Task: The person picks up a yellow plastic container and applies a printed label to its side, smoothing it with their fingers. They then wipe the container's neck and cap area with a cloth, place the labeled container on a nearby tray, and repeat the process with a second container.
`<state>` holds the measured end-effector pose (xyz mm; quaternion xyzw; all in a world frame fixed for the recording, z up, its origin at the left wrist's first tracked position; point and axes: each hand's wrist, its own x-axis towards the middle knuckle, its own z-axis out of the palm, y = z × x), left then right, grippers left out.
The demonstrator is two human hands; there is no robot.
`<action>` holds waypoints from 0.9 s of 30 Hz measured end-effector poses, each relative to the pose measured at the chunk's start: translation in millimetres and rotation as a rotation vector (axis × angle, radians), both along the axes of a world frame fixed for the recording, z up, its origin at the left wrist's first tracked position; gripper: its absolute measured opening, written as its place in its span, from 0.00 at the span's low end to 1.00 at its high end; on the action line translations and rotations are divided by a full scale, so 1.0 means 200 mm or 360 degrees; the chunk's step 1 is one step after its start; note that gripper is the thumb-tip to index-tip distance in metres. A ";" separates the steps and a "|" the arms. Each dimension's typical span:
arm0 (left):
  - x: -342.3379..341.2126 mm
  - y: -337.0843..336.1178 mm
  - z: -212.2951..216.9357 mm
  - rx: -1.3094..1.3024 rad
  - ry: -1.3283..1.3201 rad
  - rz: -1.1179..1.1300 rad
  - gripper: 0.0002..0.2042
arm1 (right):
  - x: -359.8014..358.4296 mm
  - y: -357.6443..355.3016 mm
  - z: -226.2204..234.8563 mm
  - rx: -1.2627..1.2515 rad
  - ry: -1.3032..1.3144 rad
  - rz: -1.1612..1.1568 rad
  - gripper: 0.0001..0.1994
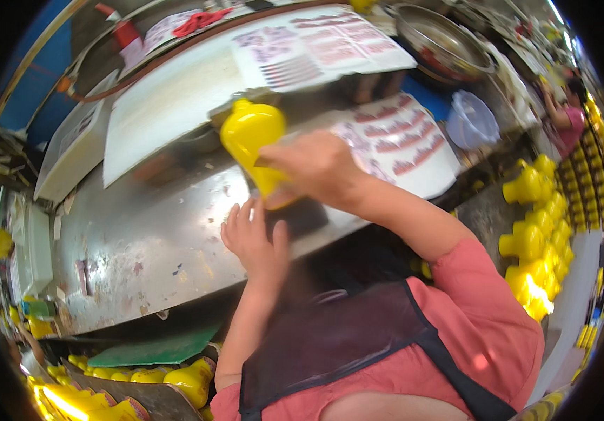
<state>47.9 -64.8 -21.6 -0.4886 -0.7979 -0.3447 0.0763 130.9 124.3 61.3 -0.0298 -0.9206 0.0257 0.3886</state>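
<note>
A glossy yellow vase-shaped piece [253, 133] leans across the metal worktop with its rounded, knobbed end away from me. My right hand [323, 168] is closed over its right side, blurred by motion. A small brownish edge sticks out from its fingertips against the yellow surface, too blurred to name. My left hand [254, 240] lies with fingers spread just below the piece's near end. Whether its fingertips touch the piece I cannot tell. To the right of my right hand lies a white sheet [425, 172] with rows of red and purple printed patterns.
Another patterned sheet [330, 52] lies on a raised white board [154, 105]. A metal basin [442, 38] and a pale bucket [472, 123] stand at the far right. Several yellow pieces [537, 224] are stacked at right, more [189, 382] at lower left. A person [565, 126] is at far right.
</note>
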 end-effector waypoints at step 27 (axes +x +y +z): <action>-1.64 0.46 0.55 0.1407 -0.1366 0.0860 0.29 | -1.31 0.63 0.34 -0.0455 -0.2155 0.0262 0.26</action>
